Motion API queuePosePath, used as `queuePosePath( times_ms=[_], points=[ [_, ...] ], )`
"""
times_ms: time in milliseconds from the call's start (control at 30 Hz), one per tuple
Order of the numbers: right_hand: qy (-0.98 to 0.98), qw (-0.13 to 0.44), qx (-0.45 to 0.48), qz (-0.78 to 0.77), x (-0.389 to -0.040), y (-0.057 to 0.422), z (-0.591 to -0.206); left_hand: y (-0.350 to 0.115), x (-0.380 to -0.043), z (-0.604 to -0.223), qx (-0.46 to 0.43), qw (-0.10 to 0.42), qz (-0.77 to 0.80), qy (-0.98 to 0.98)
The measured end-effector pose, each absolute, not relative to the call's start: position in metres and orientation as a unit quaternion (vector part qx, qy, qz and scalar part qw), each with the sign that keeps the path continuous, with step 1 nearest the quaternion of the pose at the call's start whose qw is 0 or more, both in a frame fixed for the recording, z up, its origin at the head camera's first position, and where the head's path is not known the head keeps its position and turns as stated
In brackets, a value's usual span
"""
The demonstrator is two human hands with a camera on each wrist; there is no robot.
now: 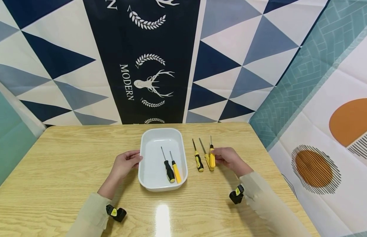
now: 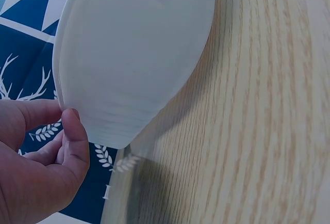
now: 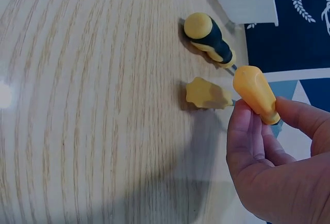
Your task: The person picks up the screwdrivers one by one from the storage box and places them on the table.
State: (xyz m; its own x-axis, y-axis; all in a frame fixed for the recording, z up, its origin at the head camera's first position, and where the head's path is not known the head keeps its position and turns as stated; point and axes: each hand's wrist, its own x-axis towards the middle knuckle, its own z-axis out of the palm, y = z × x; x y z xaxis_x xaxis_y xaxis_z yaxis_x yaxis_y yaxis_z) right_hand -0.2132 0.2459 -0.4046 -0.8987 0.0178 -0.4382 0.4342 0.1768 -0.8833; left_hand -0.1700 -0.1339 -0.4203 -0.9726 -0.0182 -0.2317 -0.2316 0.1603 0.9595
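My left hand (image 1: 125, 163) pinches the left rim of a white rectangular tray (image 1: 151, 138) between thumb and fingers; the left wrist view shows the same grip on the tray's edge (image 2: 61, 87). Inside the tray lie a black screwdriver (image 1: 169, 171) and a yellow-handled one (image 1: 176, 171). My right hand (image 1: 229, 158) pinches a screwdriver with a yellow handle and black collar (image 1: 212, 159), shaft pointing away from me. In the right wrist view this yellow handle (image 3: 253, 92) sits between thumb and fingertips. Beside it on the table lie a yellow-and-black screwdriver (image 1: 199, 161) and an all-yellow-handled screwdriver (image 1: 207, 158).
The wooden table (image 1: 83, 158) has its far edge against a patterned cloth backdrop (image 1: 154, 65). A printed cloth (image 1: 319, 158) hangs along the right side. Black wrist cameras (image 1: 116, 213) are strapped on both sleeves.
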Motion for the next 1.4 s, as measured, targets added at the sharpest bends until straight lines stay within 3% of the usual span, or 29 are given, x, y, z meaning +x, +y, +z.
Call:
queuePosePath(
  times_ms=[1400],
  points=[
    [0.775, 0.181, 0.179, -0.579, -0.218, 0.257, -0.415, -0.134, -0.17, -0.42, -0.079, 0.082, 0.64, 0.759]
  ],
)
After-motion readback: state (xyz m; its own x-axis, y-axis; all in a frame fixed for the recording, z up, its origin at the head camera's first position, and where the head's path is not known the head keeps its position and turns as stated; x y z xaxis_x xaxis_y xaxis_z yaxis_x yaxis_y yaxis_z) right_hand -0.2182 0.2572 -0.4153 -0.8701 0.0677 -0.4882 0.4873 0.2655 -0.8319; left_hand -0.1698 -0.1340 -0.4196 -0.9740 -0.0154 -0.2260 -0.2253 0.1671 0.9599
